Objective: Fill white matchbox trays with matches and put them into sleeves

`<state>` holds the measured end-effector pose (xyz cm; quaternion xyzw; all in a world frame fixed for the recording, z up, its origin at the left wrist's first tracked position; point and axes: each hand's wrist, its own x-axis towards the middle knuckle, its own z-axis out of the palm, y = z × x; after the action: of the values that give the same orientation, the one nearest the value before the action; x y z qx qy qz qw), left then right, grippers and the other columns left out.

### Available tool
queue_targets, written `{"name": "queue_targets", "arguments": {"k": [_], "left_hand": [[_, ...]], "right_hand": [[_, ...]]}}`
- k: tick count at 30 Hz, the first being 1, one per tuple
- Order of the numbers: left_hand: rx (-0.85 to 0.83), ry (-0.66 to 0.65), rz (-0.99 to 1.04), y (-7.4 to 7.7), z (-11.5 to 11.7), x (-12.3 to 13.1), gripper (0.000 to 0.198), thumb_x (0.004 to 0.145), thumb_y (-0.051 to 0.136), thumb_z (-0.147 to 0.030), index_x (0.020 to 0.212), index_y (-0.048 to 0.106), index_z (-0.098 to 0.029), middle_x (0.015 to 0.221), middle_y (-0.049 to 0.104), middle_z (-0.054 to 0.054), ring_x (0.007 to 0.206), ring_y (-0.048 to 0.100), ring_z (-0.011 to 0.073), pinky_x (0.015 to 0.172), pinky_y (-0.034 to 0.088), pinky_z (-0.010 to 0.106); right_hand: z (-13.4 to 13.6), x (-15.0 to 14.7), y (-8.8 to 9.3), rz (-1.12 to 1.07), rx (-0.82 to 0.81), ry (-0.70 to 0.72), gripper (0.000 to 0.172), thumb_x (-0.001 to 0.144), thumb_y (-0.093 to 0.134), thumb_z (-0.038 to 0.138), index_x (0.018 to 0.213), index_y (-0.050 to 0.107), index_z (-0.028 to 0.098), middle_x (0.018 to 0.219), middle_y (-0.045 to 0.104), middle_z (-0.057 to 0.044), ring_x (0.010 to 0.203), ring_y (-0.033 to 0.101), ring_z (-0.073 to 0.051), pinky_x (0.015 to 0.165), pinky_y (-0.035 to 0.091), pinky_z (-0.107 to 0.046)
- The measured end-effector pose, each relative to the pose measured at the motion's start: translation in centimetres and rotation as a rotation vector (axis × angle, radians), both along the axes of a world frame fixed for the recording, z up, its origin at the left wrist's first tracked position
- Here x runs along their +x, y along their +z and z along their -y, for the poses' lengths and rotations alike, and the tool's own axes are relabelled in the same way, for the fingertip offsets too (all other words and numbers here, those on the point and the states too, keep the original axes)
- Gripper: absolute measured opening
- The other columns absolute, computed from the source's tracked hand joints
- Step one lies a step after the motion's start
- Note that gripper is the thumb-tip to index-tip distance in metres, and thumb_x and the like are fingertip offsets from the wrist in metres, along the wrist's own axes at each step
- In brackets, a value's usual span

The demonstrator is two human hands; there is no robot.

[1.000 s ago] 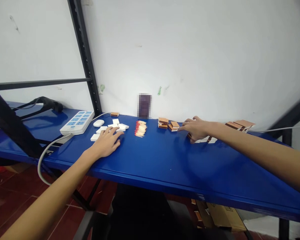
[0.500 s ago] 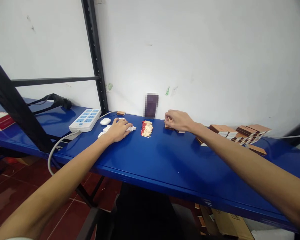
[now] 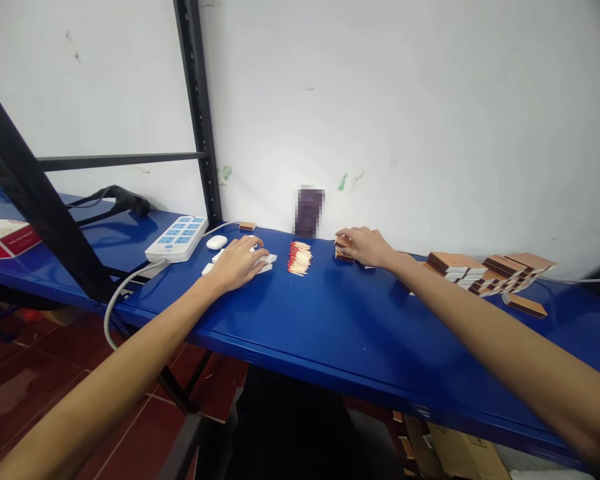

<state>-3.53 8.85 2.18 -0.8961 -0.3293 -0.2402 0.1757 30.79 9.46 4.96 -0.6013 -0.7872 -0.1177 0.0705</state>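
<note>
My left hand point(image 3: 240, 261) lies over a cluster of small white matchbox trays point(image 3: 266, 263) on the blue table point(image 3: 330, 320), its fingers curled loosely on them. My right hand point(image 3: 364, 245) reaches over a small stack of brown matchbox sleeves point(image 3: 342, 249) and its fingers close on one. A pile of red-tipped matches point(image 3: 299, 259) lies between the two hands. More brown and white matchboxes point(image 3: 485, 272) sit in rows at the right, beyond my right forearm.
A white power strip point(image 3: 177, 238) with blue sockets and its cable lies at the left, with a white oval object point(image 3: 217, 242) beside it. A black shelf post point(image 3: 200, 113) stands behind. One brown box point(image 3: 247, 226) and a blurred dark object point(image 3: 309, 212) sit by the wall. Cardboard lies under the table.
My right hand moved left from the boxes at the right to the small brown stack near the matches. My left hand slid forward onto the white trays. The view shifted right.
</note>
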Motion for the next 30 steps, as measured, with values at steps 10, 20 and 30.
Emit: {"name": "queue_targets", "arguments": {"k": [10, 20, 30], "left_hand": [[-0.417, -0.168, 0.125, 0.7, 7.1, 3.8, 0.027, 0.090, 0.045, -0.026, 0.073, 0.065, -0.017, 0.069, 0.053, 0.002, 0.064, 0.050, 0.0157, 0.064, 0.038, 0.029], [-0.611, -0.320, 0.385, -0.2, 5.7, 6.0, 0.022, 0.086, 0.052, -0.028, 0.092, 0.070, -0.017, 0.056, 0.047, -0.004, 0.050, 0.037, 0.0089, 0.052, 0.032, 0.023], [-0.552, -0.147, 0.570, -0.1, -0.4, 4.6, 0.024, 0.091, 0.046, -0.041, 0.087, 0.050, -0.018, 0.059, 0.043, -0.006, 0.053, 0.042, 0.0112, 0.054, 0.032, 0.025]], "right_hand": [[8.1, -1.0, -0.7, 0.092, -0.133, 0.191, 0.048, 0.085, 0.054, 0.027, 0.132, 0.052, 0.020, 0.124, 0.061, -0.015, 0.115, 0.054, -0.033, 0.092, 0.042, -0.047], [6.6, -8.0, -2.3, -0.154, -0.075, 0.297, 0.029, 0.088, 0.050, 0.017, 0.114, 0.061, 0.015, 0.109, 0.063, -0.013, 0.101, 0.059, -0.024, 0.082, 0.043, -0.033], [4.2, -9.7, -4.5, -0.308, -0.012, 0.250, 0.019, 0.089, 0.053, 0.022, 0.097, 0.069, 0.015, 0.094, 0.068, -0.011, 0.085, 0.061, -0.020, 0.075, 0.042, -0.029]]}}
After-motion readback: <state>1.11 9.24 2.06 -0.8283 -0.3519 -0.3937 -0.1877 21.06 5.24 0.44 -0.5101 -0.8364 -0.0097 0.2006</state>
